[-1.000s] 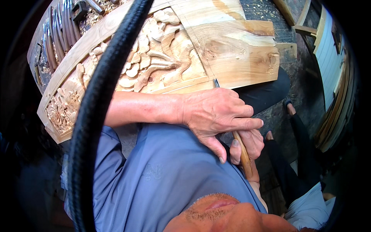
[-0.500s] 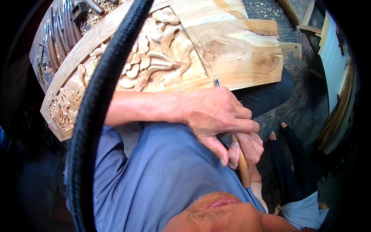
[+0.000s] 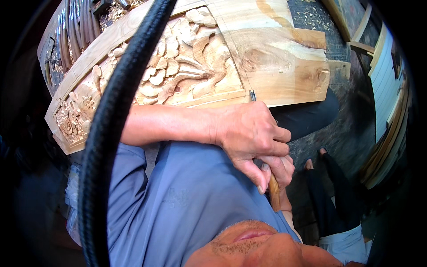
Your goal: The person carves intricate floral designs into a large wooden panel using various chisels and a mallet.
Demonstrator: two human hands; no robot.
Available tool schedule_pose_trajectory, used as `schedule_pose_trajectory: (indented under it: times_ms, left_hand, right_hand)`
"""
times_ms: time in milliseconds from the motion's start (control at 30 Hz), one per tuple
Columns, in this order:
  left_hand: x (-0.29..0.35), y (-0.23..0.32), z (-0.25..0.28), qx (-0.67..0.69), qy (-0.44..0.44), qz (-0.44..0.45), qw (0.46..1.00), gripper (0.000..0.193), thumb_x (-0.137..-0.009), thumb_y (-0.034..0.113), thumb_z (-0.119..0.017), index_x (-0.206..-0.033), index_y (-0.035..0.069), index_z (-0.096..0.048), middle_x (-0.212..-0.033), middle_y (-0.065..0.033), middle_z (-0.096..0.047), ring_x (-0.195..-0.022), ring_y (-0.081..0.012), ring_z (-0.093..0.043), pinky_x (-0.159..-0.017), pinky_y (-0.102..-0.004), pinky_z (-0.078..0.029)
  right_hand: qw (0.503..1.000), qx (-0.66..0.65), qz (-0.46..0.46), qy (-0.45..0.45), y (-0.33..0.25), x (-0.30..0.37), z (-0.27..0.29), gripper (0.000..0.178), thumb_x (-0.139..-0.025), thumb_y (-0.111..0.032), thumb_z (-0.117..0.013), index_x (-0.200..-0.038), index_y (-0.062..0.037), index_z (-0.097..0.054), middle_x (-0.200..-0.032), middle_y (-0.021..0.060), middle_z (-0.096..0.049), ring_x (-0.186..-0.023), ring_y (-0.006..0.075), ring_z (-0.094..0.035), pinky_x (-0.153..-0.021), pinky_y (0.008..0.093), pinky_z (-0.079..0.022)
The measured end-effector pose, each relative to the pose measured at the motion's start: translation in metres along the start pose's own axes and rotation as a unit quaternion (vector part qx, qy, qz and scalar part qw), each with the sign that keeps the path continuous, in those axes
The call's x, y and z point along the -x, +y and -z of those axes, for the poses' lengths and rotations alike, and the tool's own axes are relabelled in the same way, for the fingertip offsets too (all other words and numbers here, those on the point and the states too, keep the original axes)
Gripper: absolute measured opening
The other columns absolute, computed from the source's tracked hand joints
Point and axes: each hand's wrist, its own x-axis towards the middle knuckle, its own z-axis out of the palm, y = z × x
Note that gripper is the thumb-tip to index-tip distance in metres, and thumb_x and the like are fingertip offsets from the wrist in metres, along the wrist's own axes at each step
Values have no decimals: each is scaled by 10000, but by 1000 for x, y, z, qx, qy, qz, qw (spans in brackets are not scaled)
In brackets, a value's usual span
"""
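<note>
My left hand (image 3: 250, 129) is closed around the shaft of a carving gouge (image 3: 274, 196), its forearm stretched along the near edge of a carved wooden panel (image 3: 284, 73). Only the short metal tip pokes out past the knuckles, at the panel's near edge by the border of the relief. Lower down, my right hand (image 3: 280, 169) is closed round the wooden handle, its fingers against my left hand and partly covered by it. The handle's butt end points back toward my chest. Leaves and branching stems in relief fill the panel's left part; its right part is plain wood.
Several carving tools (image 3: 73, 31) lie in a row at the far left among wood chips. A black cable (image 3: 126, 102) crosses the view. Boards (image 3: 387, 138) stand at the right. Another person's legs (image 3: 324, 191) show at lower right.
The panel and far tools sit slightly differently in view. My right hand and the gouge handle have shifted a little left and up, closer against my left hand.
</note>
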Motion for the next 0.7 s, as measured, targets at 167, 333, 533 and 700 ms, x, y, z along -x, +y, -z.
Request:
schedule_pose_trajectory:
  times_ms: [167, 333, 533, 700]
  left_hand:
    - [0, 3, 0, 4, 8, 27, 1000, 640, -780, 732, -849, -764, 118, -668, -755, -34, -611, -620, -278, -682, -486, -385, -496]
    - [4, 1, 3, 1, 16, -10, 1000, 702, -807, 749, -839, -908, 68, -705, -795, -43, -566, -578, -226, -640, -462, -348, -456]
    - [-7, 6, 14, -67, -7, -34, 997, 705, -854, 745, -781, -953, 51, -713, -781, -75, -548, -685, -275, -589, -600, -402, -450]
    - [-7, 19, 41, -253, 35, 10, 967, 657, -924, 623, -767, -1136, 2, -745, -1056, -151, -746, -899, -331, -729, -787, -404, -571]
  right_hand:
    - [1000, -6, -4, -11, 1, -1, 1, 176, -965, -124, -732, -1111, -48, -793, -1060, 152, -807, -1068, 351, -799, -925, 463, -639]
    - [999, 29, 18, 17, 2, -1, -10, 156, -962, -75, -709, -1092, -44, -788, -1039, 149, -805, -1026, 340, -805, -890, 457, -645]
    - [997, 33, 69, 5, 13, -1, 2, 119, -947, -96, -683, -1007, -29, -759, -880, 139, -760, -798, 321, -777, -734, 392, -627]
    - [994, -43, 97, 21, 17, -8, -5, 274, -801, 133, -637, -1058, 58, -697, -1006, 234, -757, -856, 358, -792, -776, 415, -664]
